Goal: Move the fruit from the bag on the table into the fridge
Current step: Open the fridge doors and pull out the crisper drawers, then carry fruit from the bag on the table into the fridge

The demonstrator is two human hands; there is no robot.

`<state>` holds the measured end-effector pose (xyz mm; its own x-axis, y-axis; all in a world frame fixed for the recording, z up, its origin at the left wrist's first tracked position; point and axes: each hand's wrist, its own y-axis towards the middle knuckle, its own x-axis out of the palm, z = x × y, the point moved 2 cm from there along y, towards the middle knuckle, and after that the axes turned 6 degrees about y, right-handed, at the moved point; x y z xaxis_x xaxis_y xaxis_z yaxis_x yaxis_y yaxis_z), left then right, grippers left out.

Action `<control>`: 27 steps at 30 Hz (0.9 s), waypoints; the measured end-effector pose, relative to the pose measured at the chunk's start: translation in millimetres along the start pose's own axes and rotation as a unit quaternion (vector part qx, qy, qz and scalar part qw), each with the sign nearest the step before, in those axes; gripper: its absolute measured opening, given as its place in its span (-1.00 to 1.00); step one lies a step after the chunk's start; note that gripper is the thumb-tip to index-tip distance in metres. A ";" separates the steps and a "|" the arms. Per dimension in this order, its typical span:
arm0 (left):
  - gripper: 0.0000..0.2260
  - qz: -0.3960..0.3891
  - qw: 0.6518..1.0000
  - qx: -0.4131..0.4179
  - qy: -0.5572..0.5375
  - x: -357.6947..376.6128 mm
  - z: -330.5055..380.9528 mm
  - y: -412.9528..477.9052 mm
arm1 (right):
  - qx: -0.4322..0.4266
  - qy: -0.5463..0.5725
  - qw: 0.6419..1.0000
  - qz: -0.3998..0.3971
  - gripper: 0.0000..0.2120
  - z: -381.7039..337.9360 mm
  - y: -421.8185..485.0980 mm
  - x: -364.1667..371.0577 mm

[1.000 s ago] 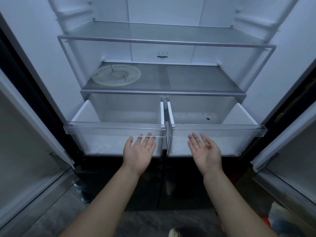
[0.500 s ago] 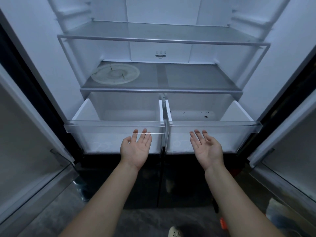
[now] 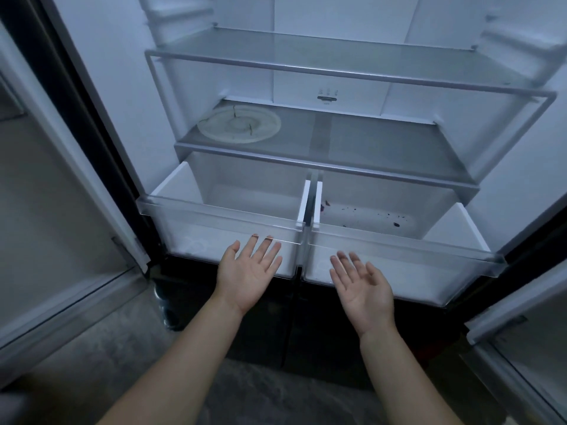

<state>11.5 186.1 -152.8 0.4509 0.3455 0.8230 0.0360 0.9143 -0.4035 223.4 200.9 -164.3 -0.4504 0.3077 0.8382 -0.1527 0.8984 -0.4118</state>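
barely started, it seems. holds left hand and right hand palm-up, fingers loose, empty. just past the fingertips, two pulled-out fridge drawers, fruitless. fruit and bag out of view.

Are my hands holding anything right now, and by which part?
Nothing is held: the left hand and right hand are both open, palms up, empty.

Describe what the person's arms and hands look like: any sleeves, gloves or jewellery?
The bare left hand and bare right hand wear no gloves, and no rings show on the sides facing the camera. The left forearm and right forearm are uncovered down to the frame's edge: no sleeve, watch or bracelet in view.
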 end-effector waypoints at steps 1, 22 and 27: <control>-0.58 -0.002 1.000 -0.006 0.029 1.7 -1.9 -4.0 | 0.018 -0.035 0.999 -0.007 -0.62 1.9 -0.1 2.6; -0.39 0.428 0.267 0.256 0.825 -57.9 85.8 -269.2 | -0.287 -0.736 0.381 -0.480 -0.45 177.5 -100.3 135.1; -0.49 0.518 0.219 0.253 0.787 -106.1 113.9 -381.0 | -0.277 -0.697 0.345 -0.564 -0.43 270.4 -182.6 163.4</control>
<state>-151.6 -174.9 -40.9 -0.2540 0.2855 -0.9241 -0.7364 0.5623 0.3761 -60.2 2.4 -48.8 -0.4235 -0.4389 -0.7925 -0.9052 0.2405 0.3505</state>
